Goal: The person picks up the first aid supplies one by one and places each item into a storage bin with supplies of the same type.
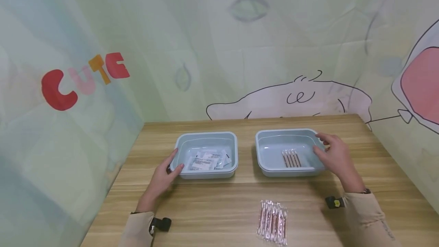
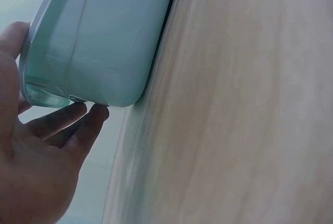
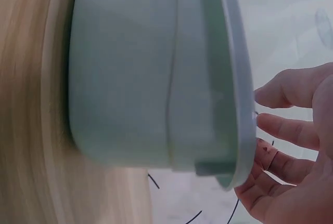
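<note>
Two light blue plastic trays stand side by side on the table. In the left tray (image 1: 223, 142) lie several flat white printed packets (image 1: 204, 163). The right tray (image 1: 274, 142) holds several wrapped swabs (image 1: 291, 158) with brown sticks. My left hand (image 1: 162, 176) grips the left tray's left end, thumb over the rim and fingers against the outer wall in the left wrist view. At the right tray's right rim is my right hand (image 1: 337, 157), its fingers loosely bent and spread. Fingertips meet or nearly meet that rim in the right wrist view.
A bunch of clear-wrapped swabs (image 1: 272, 222) lies on the wooden table (image 1: 212, 209) in front of the right tray. Behind the table and to its left hangs a printed cloth (image 1: 164, 48) with cartoon drawings and letters.
</note>
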`<act>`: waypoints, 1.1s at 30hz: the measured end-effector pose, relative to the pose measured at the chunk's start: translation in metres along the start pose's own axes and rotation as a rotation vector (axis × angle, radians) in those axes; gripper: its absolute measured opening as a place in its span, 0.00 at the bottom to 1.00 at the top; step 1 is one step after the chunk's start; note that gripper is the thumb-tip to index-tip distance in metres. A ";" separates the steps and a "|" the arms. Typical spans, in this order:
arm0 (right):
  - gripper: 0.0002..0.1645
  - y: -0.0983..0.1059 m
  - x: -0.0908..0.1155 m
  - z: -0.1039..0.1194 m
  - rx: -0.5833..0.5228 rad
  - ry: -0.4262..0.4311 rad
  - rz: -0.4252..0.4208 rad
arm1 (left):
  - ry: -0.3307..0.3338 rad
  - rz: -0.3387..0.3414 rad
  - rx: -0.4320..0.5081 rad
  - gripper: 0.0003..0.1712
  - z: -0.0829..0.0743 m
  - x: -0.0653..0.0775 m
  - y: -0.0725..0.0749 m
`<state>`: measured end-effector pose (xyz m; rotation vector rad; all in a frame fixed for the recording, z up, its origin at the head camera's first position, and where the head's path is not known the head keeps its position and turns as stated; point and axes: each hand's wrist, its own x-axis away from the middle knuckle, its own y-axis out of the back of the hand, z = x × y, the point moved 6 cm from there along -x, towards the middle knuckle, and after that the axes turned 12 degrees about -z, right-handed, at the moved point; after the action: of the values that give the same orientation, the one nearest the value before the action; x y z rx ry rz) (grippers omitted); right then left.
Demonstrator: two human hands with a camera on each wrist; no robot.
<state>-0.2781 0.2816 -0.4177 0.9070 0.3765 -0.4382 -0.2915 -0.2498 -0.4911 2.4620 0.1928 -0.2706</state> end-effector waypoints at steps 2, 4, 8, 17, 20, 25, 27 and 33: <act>0.23 0.001 0.000 -0.004 0.003 -0.017 0.004 | -0.002 0.000 0.000 0.40 0.000 0.000 0.000; 0.23 0.003 0.000 -0.007 0.008 -0.032 0.002 | 0.000 -0.001 -0.002 0.40 0.000 0.000 0.000; 0.23 0.005 0.001 -0.016 0.026 -0.068 0.009 | -0.003 0.000 -0.011 0.40 -0.001 0.000 -0.001; 0.26 0.002 0.003 -0.033 0.066 -0.149 0.121 | -0.005 -0.002 -0.013 0.39 -0.002 0.000 0.000; 0.26 0.001 0.005 -0.037 0.070 -0.171 0.140 | -0.002 -0.001 -0.016 0.39 -0.002 0.000 0.000; 0.27 -0.001 0.007 -0.041 0.064 -0.206 0.154 | 0.000 0.001 -0.021 0.40 -0.002 0.000 0.000; 0.27 -0.001 0.008 -0.042 0.060 -0.212 0.160 | 0.001 0.002 -0.021 0.40 -0.001 0.000 0.000; 0.26 -0.004 0.009 -0.041 0.038 -0.213 0.173 | -0.001 -0.001 -0.021 0.39 -0.001 0.000 0.000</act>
<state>-0.2777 0.3114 -0.4476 0.9116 0.0936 -0.3789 -0.2915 -0.2491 -0.4902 2.4405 0.1962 -0.2689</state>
